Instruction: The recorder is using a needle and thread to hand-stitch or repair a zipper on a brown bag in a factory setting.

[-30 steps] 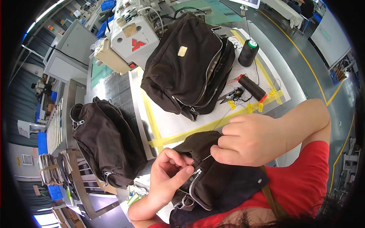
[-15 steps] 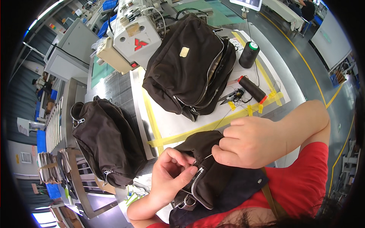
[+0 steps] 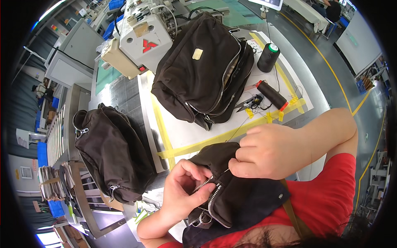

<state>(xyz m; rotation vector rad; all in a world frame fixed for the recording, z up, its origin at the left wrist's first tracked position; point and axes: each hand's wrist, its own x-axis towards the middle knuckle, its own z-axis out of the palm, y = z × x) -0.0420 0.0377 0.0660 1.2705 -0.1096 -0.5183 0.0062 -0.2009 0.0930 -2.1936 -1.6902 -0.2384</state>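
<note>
A dark brown fabric bag [image 3: 231, 194] with an open metal zipper [image 3: 212, 202] lies on my lap against a dark apron. My left hand [image 3: 184, 188] pinches the bag's zippered edge between thumb and fingers. Close to its right, my right hand [image 3: 264, 153] is closed in a pinch above the bag. From its fingertips a thin bright sliver like a sewing needle [image 3: 226, 170] points down to the cloth beside the zipper end. The curled fingers hide the rest of it. A metal ring [image 3: 202, 218] hangs at the bag's lower end.
On the taped white sheet [image 3: 186, 138] ahead sit a larger dark bag [image 3: 198, 70], a black thread cone [image 3: 269, 58], a dark thread spool [image 3: 272, 95] and small snips [image 3: 249, 103]. Another dark bag [image 3: 115, 153] lies left. A sewing machine [image 3: 144, 41] stands behind.
The view has shifted slightly, so the table things sit a little further left and up. Both hands keep their grips, with the right one marginally nearer the bag.
</note>
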